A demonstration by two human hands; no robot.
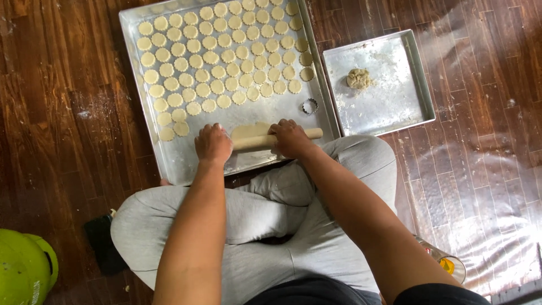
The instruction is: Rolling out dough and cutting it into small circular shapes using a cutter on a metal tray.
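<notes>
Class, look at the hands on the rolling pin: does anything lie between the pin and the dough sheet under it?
Nothing visible does. The left hand and right hand press the rolling pin straight onto the dough sheet on the large tray. The round cutter and the cut rounds lie apart, farther up the tray.

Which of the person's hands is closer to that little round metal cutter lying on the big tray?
The right hand. It rests on the rolling pin just below and left of the cutter; the left hand grips the pin's other end, much farther left.
</notes>
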